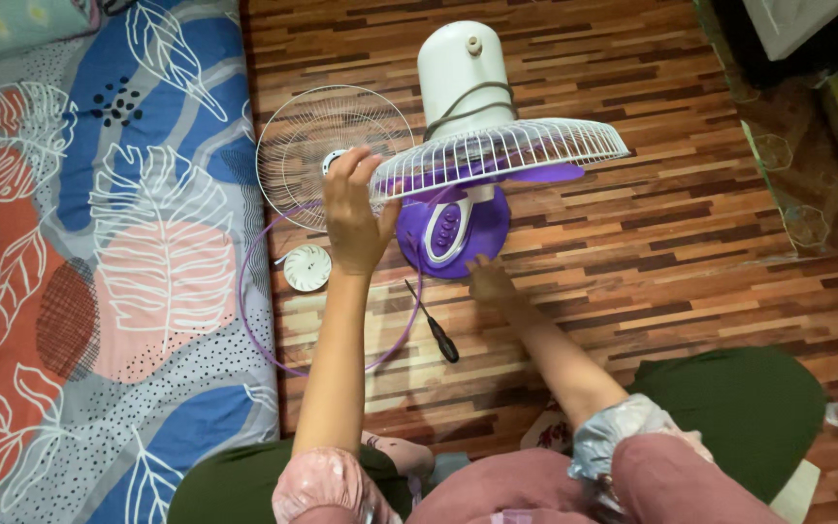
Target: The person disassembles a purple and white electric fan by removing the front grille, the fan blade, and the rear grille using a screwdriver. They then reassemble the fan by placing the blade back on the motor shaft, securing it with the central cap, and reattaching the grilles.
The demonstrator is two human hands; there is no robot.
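A table fan stands on the wooden floor, with a white motor housing, a white rear grille, purple blades and a purple base. My left hand grips the left rim of the rear grille. My right hand rests with fingers spread on the floor at the front edge of the purple base. The loose front grille lies flat on the floor behind my left hand.
A black-handled screwdriver lies on the floor between my arms. A thin purple ring and a small white round cap lie to the left. A patterned mattress borders the left side. A glass-topped table sits at right.
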